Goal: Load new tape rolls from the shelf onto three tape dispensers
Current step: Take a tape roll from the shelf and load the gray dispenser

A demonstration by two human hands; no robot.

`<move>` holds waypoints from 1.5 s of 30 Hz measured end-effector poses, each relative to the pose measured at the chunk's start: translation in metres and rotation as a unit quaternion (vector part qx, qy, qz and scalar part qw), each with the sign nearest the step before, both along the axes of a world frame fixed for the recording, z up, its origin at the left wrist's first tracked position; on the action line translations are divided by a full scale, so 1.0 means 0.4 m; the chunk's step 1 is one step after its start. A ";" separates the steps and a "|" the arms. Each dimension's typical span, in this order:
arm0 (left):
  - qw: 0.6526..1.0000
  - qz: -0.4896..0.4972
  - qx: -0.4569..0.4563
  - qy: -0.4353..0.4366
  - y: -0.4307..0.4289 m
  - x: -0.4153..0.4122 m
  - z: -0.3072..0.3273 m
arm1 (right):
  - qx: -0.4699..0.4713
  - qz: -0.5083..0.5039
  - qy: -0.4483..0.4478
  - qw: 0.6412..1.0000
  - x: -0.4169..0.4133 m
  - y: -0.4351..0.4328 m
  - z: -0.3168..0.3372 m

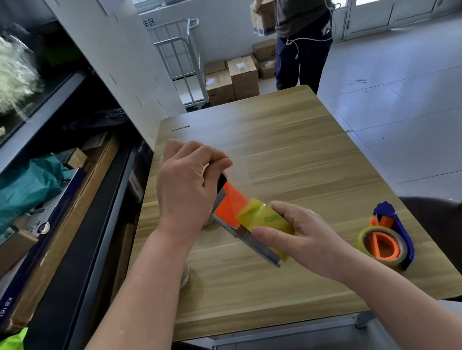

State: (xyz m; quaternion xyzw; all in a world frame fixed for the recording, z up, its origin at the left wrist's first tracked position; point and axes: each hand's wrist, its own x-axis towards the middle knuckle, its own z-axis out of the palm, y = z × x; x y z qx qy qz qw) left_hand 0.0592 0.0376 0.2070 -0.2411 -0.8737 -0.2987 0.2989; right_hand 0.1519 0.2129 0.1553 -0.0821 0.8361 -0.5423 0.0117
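Observation:
Above the wooden table, my left hand grips the upper end of an orange and grey tape dispenser, which slants down to the right. My right hand holds a yellowish clear tape roll against the dispenser's lower part, thumb along the metal edge. A second dispenser, blue with an orange core and a clear tape roll on it, lies on the table at the right. Part of another roll shows under my left forearm.
A dark shelf unit with boxes and bags stands at the left. Another person carrying a cardboard box stands beyond the table's far end, near stacked cartons and a metal cart. A dark chair sits at the right.

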 end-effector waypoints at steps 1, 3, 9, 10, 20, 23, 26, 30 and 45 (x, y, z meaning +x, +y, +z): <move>1.000 0.005 0.006 0.018 0.002 0.004 0.002 | -0.010 -0.002 -0.003 1.000 -0.003 -0.001 0.004; 0.999 0.012 0.011 0.037 0.004 0.010 0.007 | -0.039 -0.004 -0.006 0.999 -0.009 0.000 0.006; 0.997 0.073 0.014 -0.002 -0.004 0.018 0.016 | -0.072 -0.016 0.018 0.997 -0.012 -0.006 0.010; 0.997 0.083 0.007 0.000 -0.003 0.021 0.018 | -0.069 -0.021 0.021 0.997 -0.013 -0.008 0.008; 0.996 0.065 -0.033 0.060 0.001 0.008 0.032 | -0.082 -0.006 0.018 0.996 -0.013 0.014 0.024; 0.992 0.099 -0.029 0.069 0.003 0.015 0.026 | -0.088 -0.013 0.021 0.996 -0.015 0.016 0.026; 0.991 0.116 -0.027 0.064 0.006 0.020 0.031 | -0.085 -0.039 0.033 0.995 -0.013 0.015 0.018; 0.991 0.130 -0.012 0.023 0.006 0.027 0.043 | -0.084 -0.051 0.040 0.994 -0.014 0.006 0.013; 0.916 0.126 0.201 -0.324 -0.054 -0.034 0.045 | -0.141 -0.005 0.023 0.990 -0.032 -0.005 -0.001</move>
